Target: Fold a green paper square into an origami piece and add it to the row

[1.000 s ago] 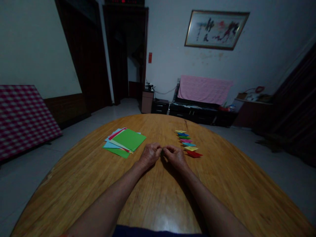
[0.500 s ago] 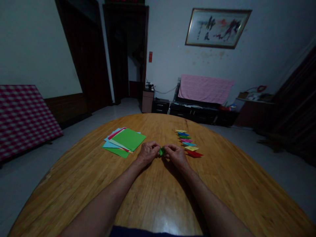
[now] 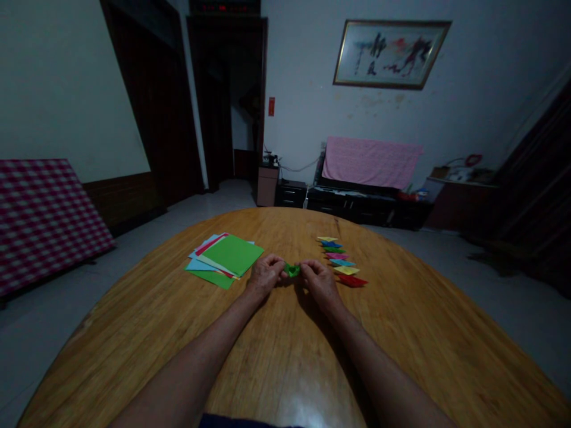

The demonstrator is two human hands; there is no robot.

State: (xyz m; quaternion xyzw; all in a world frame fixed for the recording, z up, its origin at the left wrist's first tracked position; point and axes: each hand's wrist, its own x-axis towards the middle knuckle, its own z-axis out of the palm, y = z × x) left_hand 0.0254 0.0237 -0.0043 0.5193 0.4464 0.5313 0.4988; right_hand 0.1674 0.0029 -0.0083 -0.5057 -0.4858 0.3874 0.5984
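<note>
Between my two hands is a small folded green paper boat (image 3: 292, 271), pinched at both ends. My left hand (image 3: 266, 274) grips its left end, and my right hand (image 3: 319, 279) grips the right one. The fingertips partly cover the paper. To the right, several folded paper boats stand in a column, among them a red boat (image 3: 351, 280), a yellow boat (image 3: 347, 270) and a blue boat (image 3: 331, 244). Left of my left hand lies a loose stack of coloured paper sheets (image 3: 234, 254), a green one on top.
Everything rests on a round wooden table (image 3: 285, 368). Beyond its far edge stand a low black cabinet (image 3: 370, 211) and something draped with a pink cloth (image 3: 372, 161). A red-and-white checked panel (image 3: 44, 220) leans at the left.
My hands have drawn slightly apart, and more of the green paper shows between them, wider and more opened out. The stack and the column of boats stay in place.
</note>
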